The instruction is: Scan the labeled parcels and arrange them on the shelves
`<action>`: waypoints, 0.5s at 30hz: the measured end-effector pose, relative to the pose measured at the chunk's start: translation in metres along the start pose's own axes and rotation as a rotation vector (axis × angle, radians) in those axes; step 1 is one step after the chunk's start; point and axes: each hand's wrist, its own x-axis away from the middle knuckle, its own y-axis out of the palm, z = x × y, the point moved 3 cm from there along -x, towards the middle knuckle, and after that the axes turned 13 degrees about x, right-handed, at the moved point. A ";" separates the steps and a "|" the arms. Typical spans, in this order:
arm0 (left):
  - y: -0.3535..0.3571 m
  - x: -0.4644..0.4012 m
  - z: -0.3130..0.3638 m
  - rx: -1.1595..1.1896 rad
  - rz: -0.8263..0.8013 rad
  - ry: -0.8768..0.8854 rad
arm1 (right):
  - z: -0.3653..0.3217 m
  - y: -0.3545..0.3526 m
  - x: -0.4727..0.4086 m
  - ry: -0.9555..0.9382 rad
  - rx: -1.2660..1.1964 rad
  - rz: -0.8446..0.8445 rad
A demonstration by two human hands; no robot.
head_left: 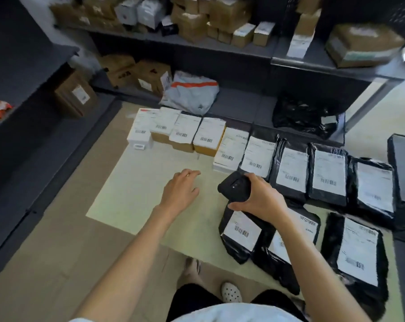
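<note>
I am holding the scanner (pixel 235 187) in my right hand (pixel 257 198), fingers and thumb wrapped round its black body, and I am hovering it over the black bag (pixel 241 231) lying at about five o'clock from the middle of the floor, label up. My left hand (pixel 179 189) is reaching out at eleven o'clock from the scanner, fingers straight and a little spread, holding nothing, above the pale floor sheet (pixel 136 182). The parcels are lying in rows on the floor: small boxes (pixel 209 135) with white labels at twelve o'clock, then black bags (pixel 328 173) running off toward three o'clock, and more bags (pixel 357 252) at four. The bags look soft and light to me — glossy film that is likely slippery and will sag if pinched at one corner, so I would be taking one by a long edge, or flat under the labelled middle. The boxes look stiff and light; a grip across two opposite sides should serve. The shelves (pixel 220 45) at twelve o'clock are already carrying cartons — the lower one has bare space beside a grey bag (pixel 192 94).
</note>
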 end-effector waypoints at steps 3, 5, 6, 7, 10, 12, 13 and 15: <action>-0.007 -0.055 -0.014 0.015 -0.057 0.064 | -0.010 -0.006 -0.035 0.086 -0.039 0.024; -0.016 -0.094 -0.024 0.013 -0.076 0.108 | -0.019 -0.011 -0.059 0.136 -0.060 0.025; -0.021 -0.112 -0.029 0.010 -0.074 0.122 | -0.024 -0.014 -0.071 0.152 -0.065 0.025; -0.026 -0.131 -0.035 0.013 -0.062 0.125 | -0.029 -0.016 -0.083 0.166 -0.070 0.026; -0.034 -0.182 -0.058 0.028 -0.031 0.089 | -0.044 -0.021 -0.118 0.196 -0.091 0.038; -0.032 -0.208 -0.074 -0.022 -0.085 0.058 | -0.053 -0.023 -0.136 0.217 -0.094 0.038; -0.028 -0.217 -0.081 -0.052 -0.114 0.043 | -0.057 -0.022 -0.144 0.225 -0.093 0.039; -0.020 -0.231 -0.094 -0.085 -0.161 0.033 | -0.064 -0.020 -0.158 0.248 -0.102 0.041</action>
